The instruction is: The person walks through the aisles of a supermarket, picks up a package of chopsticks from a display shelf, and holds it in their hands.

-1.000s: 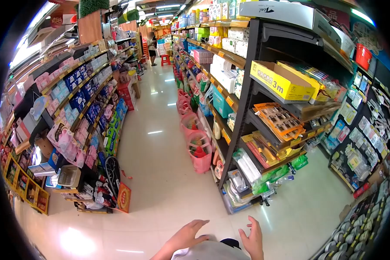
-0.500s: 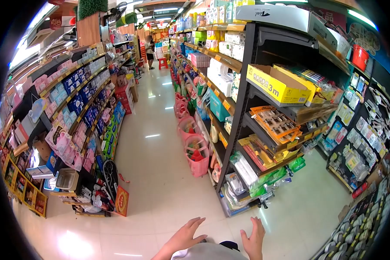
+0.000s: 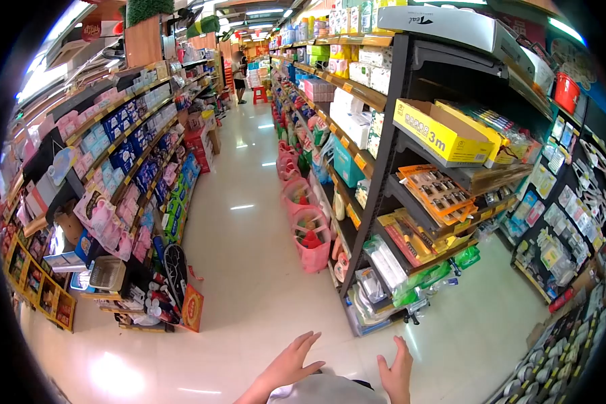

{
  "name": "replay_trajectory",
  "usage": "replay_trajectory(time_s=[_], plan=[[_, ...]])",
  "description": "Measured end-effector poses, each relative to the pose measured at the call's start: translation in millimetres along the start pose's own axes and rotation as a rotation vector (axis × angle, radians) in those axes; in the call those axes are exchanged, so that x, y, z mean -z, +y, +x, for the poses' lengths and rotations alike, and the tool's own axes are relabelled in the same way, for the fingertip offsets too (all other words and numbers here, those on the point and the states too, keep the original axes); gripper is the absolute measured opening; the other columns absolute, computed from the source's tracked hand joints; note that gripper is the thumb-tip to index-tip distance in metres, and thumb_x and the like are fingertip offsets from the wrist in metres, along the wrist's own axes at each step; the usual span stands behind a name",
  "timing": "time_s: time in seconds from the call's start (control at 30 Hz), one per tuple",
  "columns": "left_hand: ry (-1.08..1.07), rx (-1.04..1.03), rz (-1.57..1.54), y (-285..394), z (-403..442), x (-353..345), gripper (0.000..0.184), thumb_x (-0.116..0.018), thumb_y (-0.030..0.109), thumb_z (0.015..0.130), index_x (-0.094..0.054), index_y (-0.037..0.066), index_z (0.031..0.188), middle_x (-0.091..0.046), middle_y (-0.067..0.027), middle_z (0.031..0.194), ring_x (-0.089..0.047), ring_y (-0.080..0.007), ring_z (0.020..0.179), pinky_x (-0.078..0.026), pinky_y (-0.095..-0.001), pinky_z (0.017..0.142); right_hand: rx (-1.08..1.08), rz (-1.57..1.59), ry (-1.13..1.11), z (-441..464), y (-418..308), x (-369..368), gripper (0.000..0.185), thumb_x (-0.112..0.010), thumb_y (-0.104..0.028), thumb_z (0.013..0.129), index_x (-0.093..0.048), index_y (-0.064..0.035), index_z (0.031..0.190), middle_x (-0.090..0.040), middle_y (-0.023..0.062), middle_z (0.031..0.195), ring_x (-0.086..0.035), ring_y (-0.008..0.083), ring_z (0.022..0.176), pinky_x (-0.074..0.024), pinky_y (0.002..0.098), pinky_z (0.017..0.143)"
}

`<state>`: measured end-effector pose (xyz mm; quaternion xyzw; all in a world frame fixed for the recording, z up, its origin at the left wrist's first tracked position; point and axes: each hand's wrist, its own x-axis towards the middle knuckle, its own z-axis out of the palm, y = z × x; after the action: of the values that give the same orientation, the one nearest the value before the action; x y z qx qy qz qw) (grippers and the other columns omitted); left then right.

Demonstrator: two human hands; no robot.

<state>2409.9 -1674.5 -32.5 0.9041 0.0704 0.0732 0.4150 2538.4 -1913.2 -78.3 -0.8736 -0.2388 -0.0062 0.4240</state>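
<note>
Both hands are held out in front of my body at the bottom of the head view, with floor beneath them. My left hand [image 3: 291, 362] has its fingers stretched and its thumb apart, holding nothing. My right hand [image 3: 396, 369] is raised with fingers up and thumb apart, also holding nothing. Nearest to the right hand is the low end of the shelf unit, with bagged goods [image 3: 384, 269] on it. Higher on that end are orange carded packs [image 3: 439, 192] and an open yellow box [image 3: 444, 131] marked 3m.
Pink baskets [image 3: 311, 252] stand along the aisle's right side. Packed shelves [image 3: 124, 158] line the left, with a red and gold box [image 3: 192, 306] at their near end. A person [image 3: 239, 75] stands far down the aisle by a red stool [image 3: 259, 94]. Hanging goods [image 3: 565, 222] cover the right wall.
The shelves and baskets have shifted slightly to the right in view. Both hands keep nearly the same pose and place.
</note>
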Motion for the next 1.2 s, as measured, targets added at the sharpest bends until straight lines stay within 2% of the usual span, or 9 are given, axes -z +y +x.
replay_trajectory(time_s=[0.23,0.43,0.53,0.6,0.77,1.0,1.2], plan=[[0.021,0.066,0.000,-6.9,-1.7,4.0,0.067,-0.065,0.033,0.086,-0.035,0.003,0.138,-0.039,-0.0234,0.136,-0.041,-0.0372,0.125,-0.038,-0.0403,0.102,0.136,-0.033,-0.008,18.7,-7.8,-4.8,0.057,-0.067,-0.014,0.076,-0.044,-0.0012,0.127,-0.050,0.0215,0.129,-0.043,0.0387,0.120,-0.0294,0.0471,0.101],[0.059,0.071,-0.009,0.2,5.9,-3.5,0.068,-0.065,0.033,0.085,-0.035,0.003,0.138,-0.038,-0.0231,0.137,-0.041,-0.0372,0.125,-0.038,-0.0404,0.102,0.111,-0.011,-0.057,22.4,-6.4,1.6,0.053,-0.068,-0.014,0.076,-0.046,-0.0007,0.123,-0.053,0.0201,0.125,-0.050,0.0360,0.112,-0.0331,0.0437,0.098],[0.131,0.034,-0.012,3.9,10.2,-6.6,0.068,-0.066,0.033,0.085,-0.035,0.004,0.138,-0.038,-0.0230,0.137,-0.041,-0.0376,0.125,-0.038,-0.0407,0.102,0.138,-0.009,-0.039,29.6,4.6,3.5,0.054,-0.068,-0.013,0.076,-0.046,-0.0004,0.123,-0.053,0.0203,0.123,-0.050,0.0365,0.111,-0.0333,0.0439,0.097],[0.125,0.114,0.011,8.1,12.0,-6.4,0.068,-0.066,0.033,0.084,-0.035,0.005,0.138,-0.038,-0.0231,0.137,-0.041,-0.0378,0.125,-0.038,-0.0408,0.102,0.146,-0.007,-0.045,38.4,6.3,8.5,0.054,-0.068,-0.013,0.076,-0.046,-0.0009,0.124,-0.053,0.0198,0.123,-0.049,0.0365,0.112,-0.0340,0.0428,0.098],[0.151,0.132,0.015,9.8,16.1,-7.5,0.066,-0.066,0.032,0.084,-0.037,0.006,0.138,-0.038,-0.0243,0.137,-0.043,-0.0381,0.123,-0.040,-0.0403,0.100,0.203,-0.025,-0.010,55.3,9.8,10.0,0.052,-0.069,-0.013,0.075,-0.047,-0.0008,0.121,-0.054,0.0199,0.121,-0.050,0.0363,0.110,-0.0340,0.0437,0.096],[0.177,0.145,0.032,8.8,21.1,-15.6,0.059,-0.066,0.032,0.084,-0.044,0.008,0.134,-0.038,-0.0254,0.136,-0.047,-0.0389,0.118,-0.042,-0.0405,0.097,0.293,0.032,-0.109,73.2,16.5,2.9,0.048,-0.069,-0.015,0.075,-0.051,-0.0025,0.118,-0.055,0.0197,0.120,-0.050,0.0356,0.113,-0.0337,0.0432,0.097],[0.187,0.189,0.037,10.1,20.9,-16.3,0.060,-0.068,0.030,0.083,-0.044,0.006,0.133,-0.039,-0.0237,0.135,-0.044,-0.0379,0.122,-0.042,-0.0408,0.098,0.293,0.020,-0.153,82.7,15.2,3.9,0.046,-0.069,-0.016,0.076,-0.052,-0.0037,0.117,-0.055,0.0199,0.120,-0.049,0.0350,0.114,-0.0328,0.0440,0.097]])
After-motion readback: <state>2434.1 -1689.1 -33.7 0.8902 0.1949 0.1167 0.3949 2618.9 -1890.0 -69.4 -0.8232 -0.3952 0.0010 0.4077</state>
